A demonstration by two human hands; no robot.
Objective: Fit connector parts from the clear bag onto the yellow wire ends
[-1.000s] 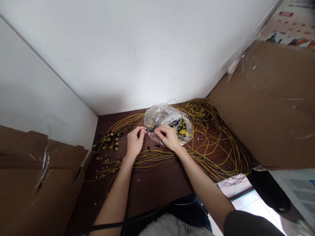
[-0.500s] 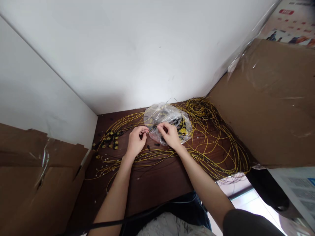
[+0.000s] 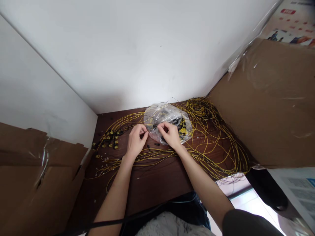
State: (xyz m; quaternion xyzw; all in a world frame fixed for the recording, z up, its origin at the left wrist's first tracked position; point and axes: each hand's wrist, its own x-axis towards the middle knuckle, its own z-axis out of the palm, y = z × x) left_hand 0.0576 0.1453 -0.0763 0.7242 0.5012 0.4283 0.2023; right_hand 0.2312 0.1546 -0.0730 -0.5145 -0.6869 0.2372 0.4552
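My left hand (image 3: 137,139) is closed in a pinch at the front of the clear plastic bag, on what looks like the thin end of a wire. Facing it, my right hand (image 3: 170,134) is also closed, thumb and forefinger pinching a small black connector (image 3: 154,127). A narrow gap separates the two sets of fingertips. Behind and under the hands lies the clear plastic bag (image 3: 159,113), with black and yellow parts in it. Two loose black pieces (image 3: 157,144) rest on the tabletop between my wrists.
Yellow and black wires (image 3: 204,157) run across the dark wooden table (image 3: 157,183), with a coil (image 3: 200,108) at the back right. Several black-and-yellow connectors (image 3: 112,139) cluster at left. Cardboard (image 3: 270,108) stands at right, more cardboard (image 3: 36,193) at left, a white wall (image 3: 147,59) behind.
The fingers of my left hand have shifted slightly and curled closer together. My right hand stays almost in place with the black connector.
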